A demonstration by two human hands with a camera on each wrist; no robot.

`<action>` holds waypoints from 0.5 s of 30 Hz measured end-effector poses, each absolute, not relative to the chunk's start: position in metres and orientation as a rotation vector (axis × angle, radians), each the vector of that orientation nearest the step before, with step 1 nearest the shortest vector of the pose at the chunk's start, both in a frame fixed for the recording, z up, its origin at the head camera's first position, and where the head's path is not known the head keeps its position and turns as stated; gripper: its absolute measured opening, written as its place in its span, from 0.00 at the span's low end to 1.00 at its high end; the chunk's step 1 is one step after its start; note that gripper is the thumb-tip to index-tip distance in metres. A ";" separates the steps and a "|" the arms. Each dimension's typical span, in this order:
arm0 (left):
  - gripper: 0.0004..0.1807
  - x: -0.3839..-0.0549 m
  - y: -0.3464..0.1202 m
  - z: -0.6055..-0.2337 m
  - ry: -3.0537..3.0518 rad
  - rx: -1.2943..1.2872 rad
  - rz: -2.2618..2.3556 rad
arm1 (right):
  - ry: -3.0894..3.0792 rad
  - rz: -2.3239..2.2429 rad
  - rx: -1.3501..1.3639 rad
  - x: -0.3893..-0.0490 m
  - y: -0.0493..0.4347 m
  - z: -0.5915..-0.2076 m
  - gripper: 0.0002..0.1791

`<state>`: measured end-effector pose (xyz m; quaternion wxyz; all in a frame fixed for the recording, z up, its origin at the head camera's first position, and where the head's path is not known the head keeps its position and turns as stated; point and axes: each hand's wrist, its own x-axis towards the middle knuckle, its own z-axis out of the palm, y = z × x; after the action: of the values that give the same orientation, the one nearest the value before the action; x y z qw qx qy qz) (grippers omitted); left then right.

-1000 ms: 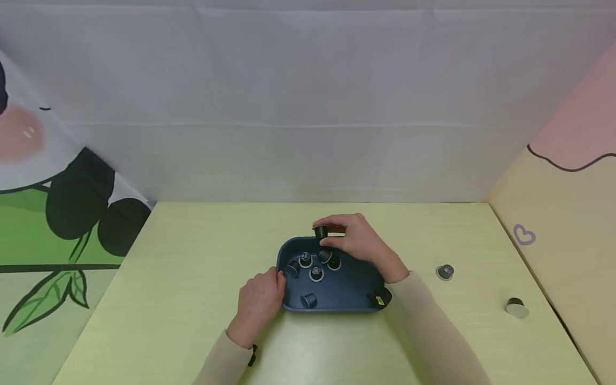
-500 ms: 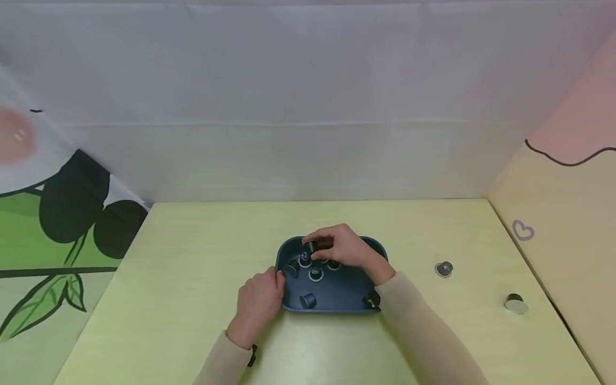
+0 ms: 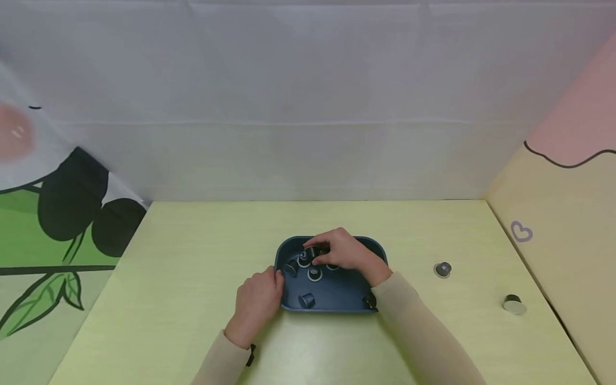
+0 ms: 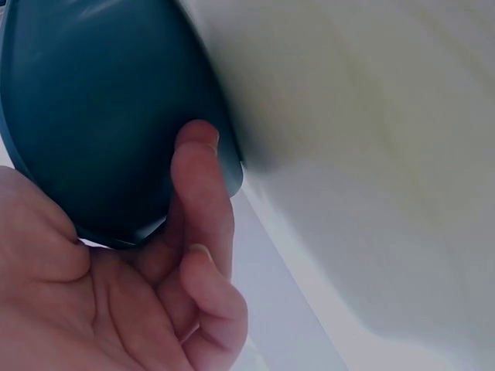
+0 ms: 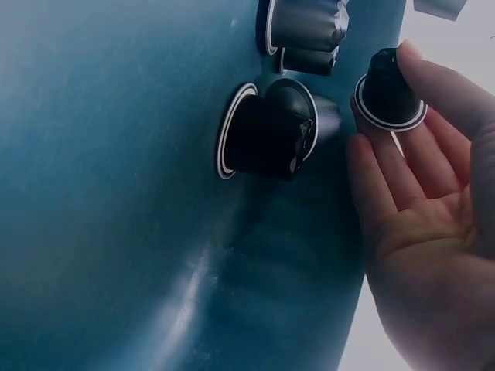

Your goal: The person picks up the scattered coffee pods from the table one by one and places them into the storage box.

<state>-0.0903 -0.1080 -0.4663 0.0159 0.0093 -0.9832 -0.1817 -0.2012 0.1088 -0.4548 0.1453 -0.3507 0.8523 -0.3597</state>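
A dark blue tray (image 3: 337,294) rests on the table with several coffee capsules in it. My left hand (image 3: 259,297) grips its left end; in the left wrist view, curled fingers (image 4: 203,185) lie against the outside of the tray wall. Over the back of the tray, my right hand (image 3: 345,251) pinches a black coffee capsule (image 5: 389,91) between thumb and fingers. Close by are a black capsule (image 5: 267,139) and others partly behind it. An upright capsule (image 3: 315,274) stands near the tray's middle, while a bluish one (image 3: 306,300) lies on its side toward the front.
Two more capsules are on the pale yellow table (image 3: 192,267) to the right: a dark one (image 3: 443,269) and, farther right, one lying with its pale lid (image 3: 514,306) facing forward. A grey-white backdrop (image 3: 308,149) borders the table's back edge.
The right hand has moved left and down with its capsule, from above the tray's back rim to low among the other capsules. The left hand keeps its hold on the tray.
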 end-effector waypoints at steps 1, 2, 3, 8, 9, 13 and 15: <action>0.18 -0.090 -0.108 -0.466 -3.059 0.030 -0.567 | 2.452 -1.039 -1.003 -0.201 0.109 -0.455 0.23; 0.18 -0.090 -0.108 -0.466 -3.060 0.026 -0.564 | 2.450 -1.041 -0.996 -0.201 0.108 -0.455 0.23; 0.18 -0.090 -0.108 -0.466 -3.061 0.025 -0.562 | 2.448 -1.042 -0.987 -0.201 0.108 -0.455 0.23; 0.18 -0.091 -0.109 -0.467 -3.060 0.022 -0.548 | 2.420 -1.085 -0.955 -0.201 0.109 -0.454 0.25; 0.18 -0.091 -0.109 -0.467 -3.060 0.023 -0.547 | 2.410 -1.096 -0.949 -0.200 0.109 -0.454 0.25; 0.18 -0.091 -0.109 -0.467 -3.061 0.024 -0.544 | 2.379 -1.132 -0.932 -0.200 0.109 -0.454 0.25; 0.18 -0.091 -0.109 -0.467 -3.060 0.024 -0.541 | 2.380 -1.133 -0.935 -0.200 0.109 -0.454 0.25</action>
<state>-0.0911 -0.1087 -0.4675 0.0171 0.0078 -0.9846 -0.1740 -0.1996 0.1089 -0.4539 0.1716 -0.3292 0.8385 -0.3989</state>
